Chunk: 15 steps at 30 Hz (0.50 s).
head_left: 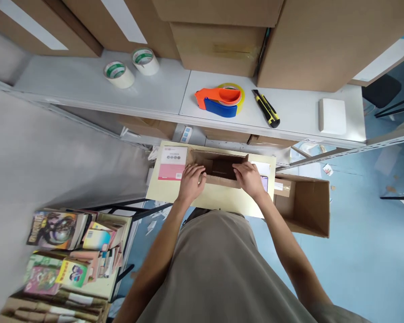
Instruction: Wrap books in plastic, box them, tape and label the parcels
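Note:
A small open cardboard box (222, 181) stands on a pale yellow table (218, 199) in front of me, its dark inside facing up. My left hand (192, 183) is closed on the near left corner of the box, fingers curled over the rim. At the right end, my right hand (251, 179) pinches the box's edge, thumb and fingers together. To the left of the box lies a white and pink booklet (171, 163). A phone (264, 183) is partly hidden beside my right hand, with a white paper (261, 168) behind it.
A grey shelf (168, 92) behind the table bears tape rolls (119, 75), an orange and blue tape dispenser (218, 99), a utility knife (266, 109) and large cartons (218, 47). An open carton (311, 202) stands at right. Books (54, 229) are stacked at lower left.

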Tool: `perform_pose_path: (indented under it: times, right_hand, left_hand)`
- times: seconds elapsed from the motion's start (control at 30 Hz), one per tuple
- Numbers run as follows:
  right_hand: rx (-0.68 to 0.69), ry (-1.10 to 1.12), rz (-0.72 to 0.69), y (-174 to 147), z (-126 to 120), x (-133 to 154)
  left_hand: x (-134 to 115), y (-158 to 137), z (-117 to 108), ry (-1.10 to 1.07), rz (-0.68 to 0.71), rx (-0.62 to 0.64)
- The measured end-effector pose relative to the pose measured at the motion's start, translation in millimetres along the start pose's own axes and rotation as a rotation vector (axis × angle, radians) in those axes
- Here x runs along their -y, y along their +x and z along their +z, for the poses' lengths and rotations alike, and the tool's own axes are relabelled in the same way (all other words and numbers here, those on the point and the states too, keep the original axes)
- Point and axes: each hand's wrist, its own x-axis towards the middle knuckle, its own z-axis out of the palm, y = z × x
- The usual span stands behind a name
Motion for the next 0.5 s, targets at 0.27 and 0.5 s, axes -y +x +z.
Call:
perform_pose_path:
  times: [0.27,0.5]
  right_hand:
    - [0.118,-0.253,0.014,50.2,-6.7,-42.7]
    - [0.136,-0.269,0.110,63.9,6.1,-81.4]
  left_hand:
    - [8.5,-38.6,-1.0,0.121,-0.078,0.065]
    - [28.6,-57.2,9.4,0.138,-0.191,0.176]
